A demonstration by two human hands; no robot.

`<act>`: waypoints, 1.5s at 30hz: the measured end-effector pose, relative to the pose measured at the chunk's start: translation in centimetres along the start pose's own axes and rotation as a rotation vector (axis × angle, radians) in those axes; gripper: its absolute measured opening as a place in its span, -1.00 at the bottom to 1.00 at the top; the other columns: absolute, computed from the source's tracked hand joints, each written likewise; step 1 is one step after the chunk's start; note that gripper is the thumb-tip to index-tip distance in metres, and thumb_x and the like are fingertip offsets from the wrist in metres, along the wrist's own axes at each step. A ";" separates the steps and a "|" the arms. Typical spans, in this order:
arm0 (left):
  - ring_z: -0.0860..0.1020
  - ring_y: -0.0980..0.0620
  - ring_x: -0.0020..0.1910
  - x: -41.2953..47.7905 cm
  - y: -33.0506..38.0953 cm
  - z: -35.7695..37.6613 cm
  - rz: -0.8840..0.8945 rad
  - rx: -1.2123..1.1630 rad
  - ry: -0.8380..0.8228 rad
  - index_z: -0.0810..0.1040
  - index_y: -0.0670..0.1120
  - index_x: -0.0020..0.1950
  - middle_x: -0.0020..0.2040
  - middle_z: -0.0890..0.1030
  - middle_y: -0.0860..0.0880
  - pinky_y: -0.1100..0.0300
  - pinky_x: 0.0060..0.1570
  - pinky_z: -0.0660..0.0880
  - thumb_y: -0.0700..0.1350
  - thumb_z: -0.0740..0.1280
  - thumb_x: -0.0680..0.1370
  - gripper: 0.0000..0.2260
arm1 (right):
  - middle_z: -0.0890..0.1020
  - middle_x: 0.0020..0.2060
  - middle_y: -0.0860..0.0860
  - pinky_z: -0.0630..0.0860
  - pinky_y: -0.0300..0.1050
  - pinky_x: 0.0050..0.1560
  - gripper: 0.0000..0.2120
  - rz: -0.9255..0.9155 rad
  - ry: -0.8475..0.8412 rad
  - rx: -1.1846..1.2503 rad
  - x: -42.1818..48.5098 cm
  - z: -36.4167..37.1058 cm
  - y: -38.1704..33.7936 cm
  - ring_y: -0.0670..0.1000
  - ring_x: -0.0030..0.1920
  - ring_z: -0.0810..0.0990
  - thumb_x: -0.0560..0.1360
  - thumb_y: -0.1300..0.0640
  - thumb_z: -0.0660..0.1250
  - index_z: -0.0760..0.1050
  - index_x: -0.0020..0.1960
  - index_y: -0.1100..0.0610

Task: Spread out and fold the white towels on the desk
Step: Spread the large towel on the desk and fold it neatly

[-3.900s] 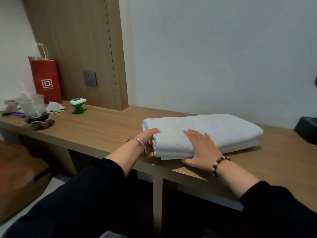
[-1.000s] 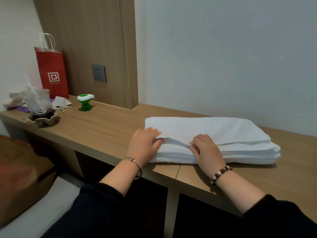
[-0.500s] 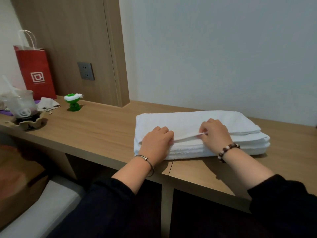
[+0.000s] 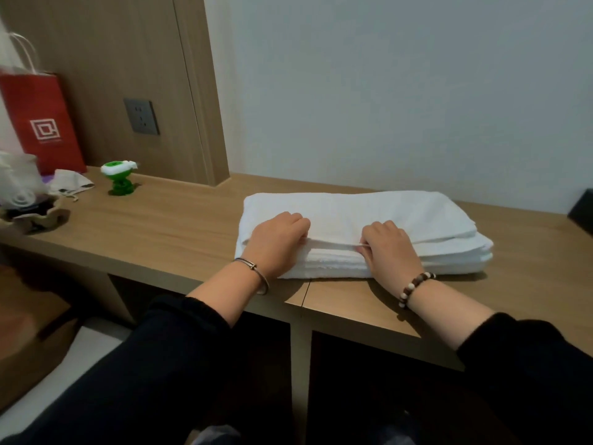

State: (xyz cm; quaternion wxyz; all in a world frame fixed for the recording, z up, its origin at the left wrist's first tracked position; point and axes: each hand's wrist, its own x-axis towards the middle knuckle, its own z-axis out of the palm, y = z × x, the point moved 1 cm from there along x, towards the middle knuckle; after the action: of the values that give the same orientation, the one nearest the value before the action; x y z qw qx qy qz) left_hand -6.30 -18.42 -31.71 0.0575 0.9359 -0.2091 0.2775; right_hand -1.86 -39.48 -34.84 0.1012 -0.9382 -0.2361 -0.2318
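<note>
A stack of folded white towels [image 4: 378,216] lies on the wooden desk [image 4: 179,229], right of centre, its layered edges facing me. My left hand [image 4: 276,242] grips the near edge of the top layer at the stack's left end, fingers curled over it. My right hand [image 4: 388,248] pinches the same top layer's near edge about the middle of the stack, lifting it slightly off the layers below. Both fingertips are tucked into the cloth and hidden.
At the desk's far left stand a red paper bag [image 4: 38,123], a clear plastic cup [image 4: 19,184] in a paper holder, a crumpled cloth pouch [image 4: 70,184] and a small green figurine [image 4: 120,178]. A wall socket [image 4: 141,116] sits on the wood panel. A dark object [image 4: 582,211] is at the right edge.
The towel stack was shifted and my hands moved from its front side to the top layer's near edge, which they now grip. In the last half second the hands hardly moved.
</note>
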 end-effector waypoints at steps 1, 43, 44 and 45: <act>0.46 -0.15 -0.26 -0.2 0.2 -0.4 0.063 0.019 0.033 0.46 -0.19 -0.23 -0.26 0.50 -0.13 0.05 -0.41 0.35 -0.36 0.33 0.41 -0.90 | 0.36 -0.20 -0.07 0.25 -0.16 -0.14 -0.83 0.006 0.007 -0.022 -0.1 0.3 0.0 -0.05 -0.17 0.29 0.58 0.03 0.21 0.28 -0.15 0.01; 0.45 -0.07 -0.17 -1.9 0.4 1.2 -0.033 -0.052 -0.088 0.46 -0.11 -0.11 -0.18 0.53 -0.05 0.15 -0.26 0.21 0.02 0.29 0.55 -0.80 | 0.39 -0.15 -0.11 0.26 -0.21 -0.14 -0.82 -0.175 -0.199 0.113 0.4 -2.1 2.5 -0.08 -0.13 0.33 0.49 -0.03 0.34 0.34 -0.08 -0.02; 0.45 -0.08 -0.19 -1.8 0.3 1.1 -0.032 -0.058 -0.082 0.46 -0.12 -0.13 -0.20 0.53 -0.06 0.14 -0.27 0.22 0.00 0.31 0.55 -0.81 | 0.38 -0.13 -0.13 0.25 -0.19 -0.11 -0.81 -0.159 -0.215 0.071 0.6 -2.4 3.1 -0.09 -0.10 0.32 0.48 -0.06 0.35 0.35 -0.06 -0.05; 0.45 -0.09 -0.20 -1.8 0.2 1.1 -0.033 -0.057 -0.081 0.45 -0.12 -0.15 -0.22 0.53 -0.06 0.13 -0.28 0.24 -0.02 0.31 0.54 -0.81 | 0.38 -0.12 -0.14 0.24 -0.17 -0.08 -0.81 -0.136 -0.223 0.035 0.7 -2.7 3.5 -0.09 -0.08 0.32 0.48 -0.07 0.36 0.35 -0.05 -0.06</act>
State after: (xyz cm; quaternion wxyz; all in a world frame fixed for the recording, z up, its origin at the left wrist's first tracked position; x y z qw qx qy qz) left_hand -7.23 -18.23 -33.59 0.0803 0.9476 -0.2039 0.2325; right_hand -0.59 -43.05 -32.43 0.0747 -0.9381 -0.3129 -0.1282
